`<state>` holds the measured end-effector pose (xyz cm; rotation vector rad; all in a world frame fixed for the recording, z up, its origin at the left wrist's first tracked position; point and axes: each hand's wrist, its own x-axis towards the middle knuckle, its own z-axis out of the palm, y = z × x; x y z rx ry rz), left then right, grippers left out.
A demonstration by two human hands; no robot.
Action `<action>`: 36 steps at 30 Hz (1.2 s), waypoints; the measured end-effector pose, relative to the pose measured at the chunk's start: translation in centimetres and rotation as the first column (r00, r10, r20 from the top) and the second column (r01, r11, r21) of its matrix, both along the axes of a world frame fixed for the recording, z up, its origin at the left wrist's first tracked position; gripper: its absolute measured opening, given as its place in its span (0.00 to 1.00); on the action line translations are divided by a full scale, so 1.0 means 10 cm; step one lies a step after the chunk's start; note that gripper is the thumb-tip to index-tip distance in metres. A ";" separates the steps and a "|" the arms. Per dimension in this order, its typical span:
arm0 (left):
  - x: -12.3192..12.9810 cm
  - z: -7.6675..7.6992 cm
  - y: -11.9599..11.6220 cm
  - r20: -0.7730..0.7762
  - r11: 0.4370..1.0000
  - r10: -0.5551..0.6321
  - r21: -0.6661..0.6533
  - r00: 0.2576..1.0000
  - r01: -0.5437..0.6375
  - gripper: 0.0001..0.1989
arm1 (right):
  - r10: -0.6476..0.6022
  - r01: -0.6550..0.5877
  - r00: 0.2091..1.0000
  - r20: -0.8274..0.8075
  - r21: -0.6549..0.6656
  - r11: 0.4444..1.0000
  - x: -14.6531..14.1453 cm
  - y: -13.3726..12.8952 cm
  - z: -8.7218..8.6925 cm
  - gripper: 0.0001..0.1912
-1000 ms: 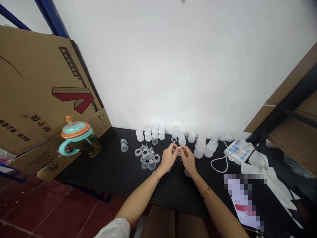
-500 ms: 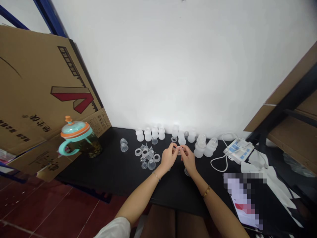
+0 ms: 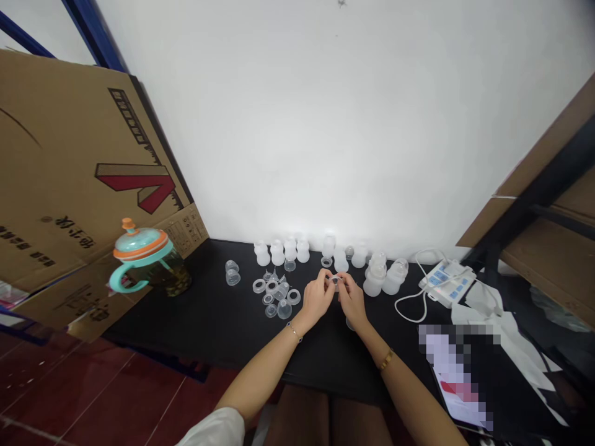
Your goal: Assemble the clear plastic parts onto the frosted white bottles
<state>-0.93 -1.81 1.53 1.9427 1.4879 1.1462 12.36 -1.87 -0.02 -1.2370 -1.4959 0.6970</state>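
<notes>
Both hands meet above the black table [image 3: 209,334], pinching a small translucent bottle collar ring [image 3: 335,280] between them. My left hand [image 3: 318,293] grips its left side and my right hand [image 3: 352,299] its right; the fingers cover much of it. Whether a nipple sits inside the ring I cannot tell. Just beyond the fingers stands a white baby bottle [image 3: 341,260], with a loose collar ring [image 3: 326,262] beside it. A clear domed cap [image 3: 350,323] is partly hidden under my right wrist. Left of my left hand lie several rings and nipples [image 3: 271,286].
Several white bottles [image 3: 277,253] line the wall, with more bottles [image 3: 374,282] at right. Two clear caps [image 3: 233,276] lie further left, near a teal-handled jug [image 3: 153,260]. A power strip [image 3: 449,282] with a white cable and a phone [image 3: 458,378] are at right.
The ring has tilted between my fingers, so its opening now shows. Both hands stay at nearly the same spot, and the things on the table have not moved.
</notes>
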 end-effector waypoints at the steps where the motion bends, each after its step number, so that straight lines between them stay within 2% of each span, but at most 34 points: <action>1: 0.00 0.00 0.00 -0.003 1.000 0.000 -0.001 1.000 0.000 0.07 | 0.000 0.000 1.000 0.003 -0.001 1.000 0.00 0.00 0.00 0.16; 5: 0.01 0.00 0.01 -0.015 1.000 0.006 -0.001 1.000 -0.006 0.07 | 0.012 -0.012 1.000 -0.009 0.002 1.000 0.00 0.02 -0.02 0.14; 15: 0.01 -0.07 0.08 0.008 1.000 -0.002 0.008 1.000 0.002 0.08 | -0.050 0.050 0.999 0.016 -0.004 0.999 0.05 0.07 -0.02 0.17; 22: 0.01 -0.04 0.09 0.038 1.000 -0.005 0.012 0.999 0.004 0.09 | -0.051 0.051 0.999 -0.007 0.004 0.999 0.07 0.08 -0.01 0.19; 36: 0.01 -0.06 0.09 0.068 1.000 -0.028 -0.008 0.997 0.029 0.10 | -0.045 0.045 0.999 -0.007 -0.011 0.999 0.08 0.11 -0.03 0.16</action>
